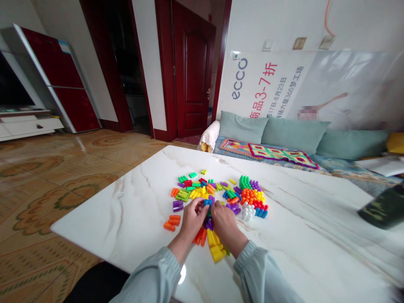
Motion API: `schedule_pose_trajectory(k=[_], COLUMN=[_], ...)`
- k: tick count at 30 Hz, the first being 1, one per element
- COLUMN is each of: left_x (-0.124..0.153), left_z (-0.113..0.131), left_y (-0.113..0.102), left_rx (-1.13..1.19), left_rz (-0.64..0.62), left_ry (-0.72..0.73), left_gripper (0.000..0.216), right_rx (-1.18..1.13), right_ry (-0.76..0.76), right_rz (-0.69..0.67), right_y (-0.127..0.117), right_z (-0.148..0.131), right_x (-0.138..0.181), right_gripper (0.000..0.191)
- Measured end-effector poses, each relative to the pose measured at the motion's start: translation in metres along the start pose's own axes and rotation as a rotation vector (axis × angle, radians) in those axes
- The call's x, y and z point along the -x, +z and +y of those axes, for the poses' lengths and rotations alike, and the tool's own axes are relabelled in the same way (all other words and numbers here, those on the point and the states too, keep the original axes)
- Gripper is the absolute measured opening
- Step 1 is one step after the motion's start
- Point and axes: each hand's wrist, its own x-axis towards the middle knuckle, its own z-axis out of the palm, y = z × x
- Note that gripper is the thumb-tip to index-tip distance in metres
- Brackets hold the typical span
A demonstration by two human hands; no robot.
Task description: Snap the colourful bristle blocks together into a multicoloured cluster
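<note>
My left hand (193, 219) is closed, thumb and fingers pinching a blue plastic building piece (207, 202). Against it, my right hand (225, 221) is closed too, its fingertips by a purple piece (211, 199); what lies between its fingers is mostly hidden. Under and between the hands are purple, orange and yellow pieces, with a yellow piece (217, 252) nearest me. Beyond the hands spreads a loose pile of bullet-shaped pieces in several colours. To the right of my right hand stand grouped white pieces (248, 211) and orange pieces (249, 196), their rounded tops up.
The pieces lie on a white marble-patterned table (126, 210). Orange pieces (172, 223) and a purple piece (177, 205) sit left of my hands. A dark patterned container (383, 208) stands at the table's right. Behind the table is a sofa with green cushions (293, 132).
</note>
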Motion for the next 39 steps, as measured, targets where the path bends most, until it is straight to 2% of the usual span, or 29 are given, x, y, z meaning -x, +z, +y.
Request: schedule_pose_trajectory(k=[4,10,15,17,20,24,27,29,35,39], left_x=[-0.001,-0.001,0.0,0.0,0.0,0.0,0.0,0.0,0.0,0.0], left_z=[-0.001,0.0,0.004,0.006,0.007,0.007,0.007,0.007,0.003,0.0], left_y=[-0.001,0.0,0.0,0.0,0.0,0.0,0.0,-0.001,-0.001,0.0], left_rx=[0.006,0.038,0.049,0.051,0.048,0.03,0.03,0.037,0.025,0.041], left_rz=[-0.009,-0.016,0.008,0.006,-0.008,-0.02,-0.023,-0.023,-0.023,-0.025], left_ry=[-0.001,-0.016,-0.026,-0.024,-0.013,-0.002,-0.008,-0.013,0.004,0.013], left_gripper=[0.027,0.029,0.028,0.027,0.027,0.026,0.027,0.028,0.028,0.027], right_rx=[0.04,-0.059,-0.324,-0.428,-0.474,-0.365,-0.258,-0.227,-0.281,-0.383], right_ry=[-0.026,-0.023,0.104,0.153,0.199,0.239,0.263,0.263,0.239,0.252], right_rz=[0.016,0.186,0.455,0.521,0.463,0.242,0.075,0.023,-0.008,0.075], right_y=[-0.001,0.001,0.021,0.028,0.029,0.015,0.007,0.005,0.007,0.012], right_z=[-0.006,0.01,0.039,0.051,0.059,0.052,0.044,0.041,0.049,0.06], right_x=[0.0,0.016,0.039,0.05,0.06,0.056,0.046,0.04,0.036,0.046], right_gripper=[0.028,0.026,0.033,0.033,0.028,0.021,0.03,0.037,0.035,0.017])
